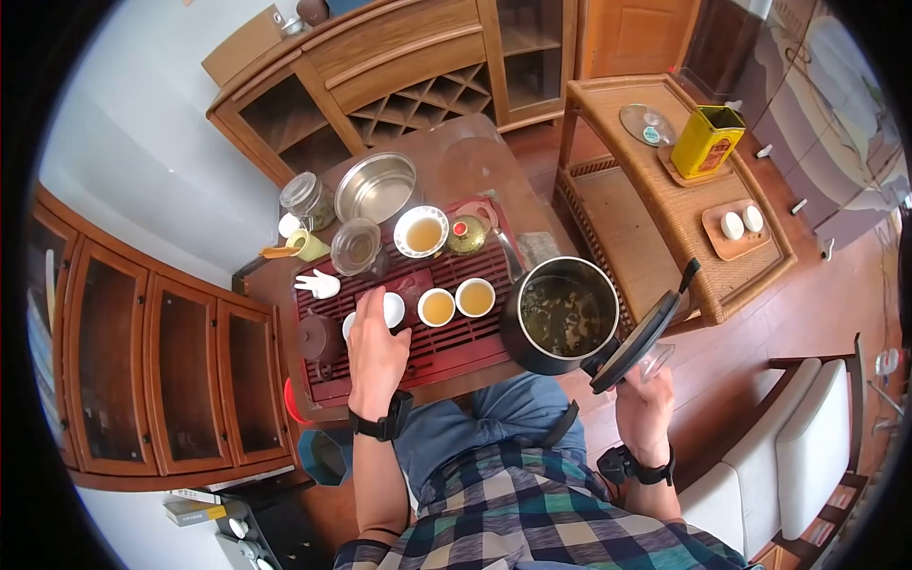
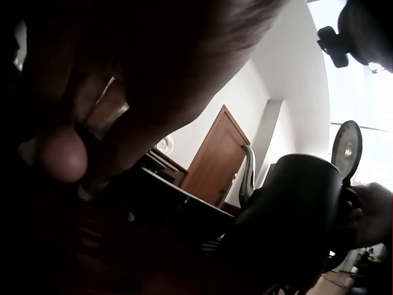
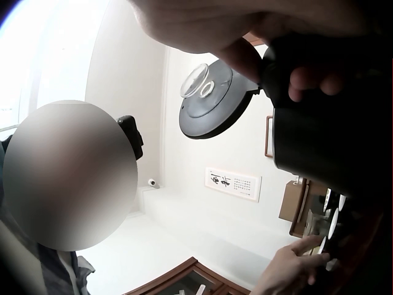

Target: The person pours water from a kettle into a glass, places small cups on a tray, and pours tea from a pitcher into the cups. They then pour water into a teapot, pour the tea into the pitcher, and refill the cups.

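My right hand (image 1: 646, 404) grips the handle of a black kettle (image 1: 513, 332), its hinged lid (image 1: 638, 344) swung up. Dark tea leaves lie in liquid inside. In the right wrist view, curled fingers (image 3: 316, 83) show at the handle. My left hand (image 1: 376, 353) reaches over the slatted red tea tray (image 1: 456, 359), its fingertips right at a small white cup (image 1: 393, 310). Another white cup is mostly hidden behind this hand. Beside it stand two teacups, a nearer one (image 1: 436, 308) and a farther one (image 1: 475, 298), both holding amber tea.
A brown clay teapot (image 1: 321, 338) and a white hand-shaped ornament (image 1: 318, 283) sit on the tray's left. Behind are a glass pitcher (image 1: 357, 247), a patterned bowl of tea (image 1: 421, 232) and a steel pot (image 1: 377, 185). A rattan cart (image 1: 617, 123) carries a yellow tin (image 1: 707, 142).
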Available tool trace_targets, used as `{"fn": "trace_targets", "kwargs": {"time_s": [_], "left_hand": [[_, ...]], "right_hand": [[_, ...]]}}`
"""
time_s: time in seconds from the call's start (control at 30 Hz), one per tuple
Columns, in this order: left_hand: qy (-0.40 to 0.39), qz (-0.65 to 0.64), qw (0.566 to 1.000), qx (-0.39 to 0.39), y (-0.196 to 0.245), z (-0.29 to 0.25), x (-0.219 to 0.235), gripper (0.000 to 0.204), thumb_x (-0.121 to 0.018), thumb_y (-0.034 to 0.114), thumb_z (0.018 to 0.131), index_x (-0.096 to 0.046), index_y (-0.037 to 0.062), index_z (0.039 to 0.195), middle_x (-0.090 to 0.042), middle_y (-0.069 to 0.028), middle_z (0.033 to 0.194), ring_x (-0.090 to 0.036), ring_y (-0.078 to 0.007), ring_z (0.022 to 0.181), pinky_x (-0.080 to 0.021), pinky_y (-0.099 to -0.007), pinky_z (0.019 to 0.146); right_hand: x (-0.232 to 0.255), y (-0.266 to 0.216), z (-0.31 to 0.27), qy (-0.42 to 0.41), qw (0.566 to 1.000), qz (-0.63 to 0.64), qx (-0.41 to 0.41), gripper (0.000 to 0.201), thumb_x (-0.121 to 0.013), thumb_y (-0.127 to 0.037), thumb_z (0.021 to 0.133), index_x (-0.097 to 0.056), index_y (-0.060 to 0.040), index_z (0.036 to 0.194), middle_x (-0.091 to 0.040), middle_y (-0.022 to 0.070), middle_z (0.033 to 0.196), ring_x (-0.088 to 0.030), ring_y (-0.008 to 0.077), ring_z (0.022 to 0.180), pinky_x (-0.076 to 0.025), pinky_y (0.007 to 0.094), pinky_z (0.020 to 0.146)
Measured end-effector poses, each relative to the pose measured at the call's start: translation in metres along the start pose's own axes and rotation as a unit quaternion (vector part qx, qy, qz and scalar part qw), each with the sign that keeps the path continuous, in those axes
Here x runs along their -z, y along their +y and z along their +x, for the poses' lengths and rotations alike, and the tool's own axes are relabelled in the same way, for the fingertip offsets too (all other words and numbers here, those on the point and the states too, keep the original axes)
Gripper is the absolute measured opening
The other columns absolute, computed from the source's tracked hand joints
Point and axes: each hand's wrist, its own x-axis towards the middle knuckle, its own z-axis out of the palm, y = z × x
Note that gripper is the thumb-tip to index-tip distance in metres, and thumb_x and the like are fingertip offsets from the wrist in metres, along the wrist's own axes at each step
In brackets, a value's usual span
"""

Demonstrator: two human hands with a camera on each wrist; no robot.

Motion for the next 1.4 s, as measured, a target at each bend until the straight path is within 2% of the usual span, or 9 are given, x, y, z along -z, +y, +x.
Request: {"fn": "trace_targets", "kwargs": {"time_s": [0.1, 0.33, 0.43, 0.57, 0.67, 0.73, 1.07, 1.2, 1.4], "left_hand": [[0.067, 0.133, 0.981, -0.127, 0.019, -0.009, 0.015, 0.066, -0.078, -0.007, 0.078, -0.054, -0.0051, 0.140, -0.059, -0.0223, 0.139, -0.073, -0.0290, 0.084, -0.061, -0.0362, 0.071], [0.012, -0.035, 0.996, -0.082, 0.039, -0.011, -0.016, 0.070, -0.080, -0.002, 0.079, -0.052, -0.0027, 0.143, -0.061, -0.0225, 0.138, -0.071, -0.0294, 0.092, -0.057, -0.0357, 0.076], [-0.031, -0.110, 0.993, -0.006, 0.040, -0.010, -0.029, 0.065, -0.081, -0.001, 0.078, -0.054, -0.0066, 0.137, -0.061, -0.0266, 0.132, -0.060, -0.0446, 0.121, -0.051, -0.0467, 0.103], [-0.013, -0.109, 0.993, -0.036, 0.034, -0.009, -0.037, 0.062, -0.079, -0.003, 0.080, -0.054, -0.0070, 0.136, -0.062, -0.0249, 0.129, -0.068, -0.0407, 0.106, -0.058, -0.0438, 0.090], [-0.047, -0.178, 0.981, 0.063, 0.050, -0.011, -0.023, 0.056, -0.077, -0.005, 0.082, -0.055, -0.0066, 0.133, -0.063, -0.0212, 0.124, -0.072, -0.0328, 0.086, -0.061, -0.0376, 0.072], [-0.019, -0.187, 0.982, 0.032, 0.050, -0.014, -0.017, 0.050, -0.074, -0.009, 0.083, -0.057, -0.0065, 0.130, -0.062, -0.0139, 0.116, -0.071, -0.0182, 0.073, -0.058, -0.0292, 0.059], [-0.038, -0.256, 0.966, -0.030, 0.104, -0.011, 0.041, 0.052, -0.074, -0.011, 0.084, -0.055, -0.0035, 0.132, -0.064, -0.0086, 0.113, -0.071, -0.0136, 0.090, -0.061, -0.0252, 0.066], [-0.034, -0.262, 0.954, -0.138, 0.138, -0.002, 0.042, 0.054, -0.074, -0.012, 0.083, -0.056, -0.0051, 0.133, -0.057, -0.0107, 0.126, -0.068, -0.0173, 0.107, -0.062, -0.0274, 0.079], [-0.014, 0.018, 0.930, -0.368, 0.172, 0.012, 0.026, 0.059, -0.071, -0.013, 0.072, -0.063, 0.0055, 0.127, -0.059, -0.0129, 0.121, -0.072, -0.0243, 0.079, -0.057, -0.0330, 0.062]], "right_hand": [[0.000, 0.001, 0.000, -0.005, 1.000, -0.002, 0.010, 0.027, -0.058, -0.020, 0.096, -0.067, 0.0051, 0.099, -0.065, 0.0086, 0.096, -0.057, 0.0188, 0.085, -0.044, 0.0319, 0.081], [0.001, 0.002, 0.001, -0.002, 1.000, -0.009, 0.009, 0.028, -0.059, -0.022, 0.098, -0.067, 0.0051, 0.099, -0.065, 0.0085, 0.096, -0.057, 0.0186, 0.085, -0.044, 0.0314, 0.081], [0.005, 0.004, 0.000, -0.006, 1.000, 0.001, 0.011, 0.028, -0.059, -0.021, 0.099, -0.068, 0.0059, 0.102, -0.066, 0.0085, 0.096, -0.057, 0.0181, 0.085, -0.044, 0.0309, 0.081], [0.006, 0.004, 0.000, -0.015, 1.000, 0.003, 0.004, 0.030, -0.059, -0.020, 0.099, -0.069, 0.0071, 0.108, -0.067, 0.0086, 0.097, -0.057, 0.0172, 0.085, -0.044, 0.0306, 0.081], [0.005, 0.003, 0.000, -0.018, 1.000, 0.004, 0.002, 0.031, -0.059, -0.020, 0.099, -0.069, 0.0074, 0.110, -0.067, 0.0087, 0.098, -0.057, 0.0169, 0.085, -0.045, 0.0308, 0.081], [0.002, 0.001, -0.001, -0.014, 1.000, 0.009, 0.003, 0.031, -0.059, -0.020, 0.099, -0.069, 0.0074, 0.110, -0.067, 0.0088, 0.098, -0.057, 0.0169, 0.084, -0.045, 0.0310, 0.081], [0.004, 0.004, 0.001, -0.017, 1.000, -0.003, -0.019, 0.026, -0.058, -0.018, 0.099, -0.067, 0.0059, 0.100, -0.065, 0.0082, 0.091, -0.058, 0.0151, 0.084, -0.046, 0.0291, 0.079], [0.003, 0.001, 0.002, -0.023, 0.998, -0.050, -0.028, 0.031, -0.059, -0.024, 0.100, -0.070, 0.0042, 0.103, -0.066, 0.0056, 0.089, -0.056, 0.0111, 0.082, -0.042, 0.0244, 0.074], [0.002, 0.002, 0.004, -0.023, 0.996, -0.080, -0.023, 0.034, -0.059, -0.031, 0.101, -0.072, 0.0007, 0.101, -0.063, 0.0009, 0.081, -0.048, 0.0068, 0.074, -0.032, 0.0234, 0.064]]}}
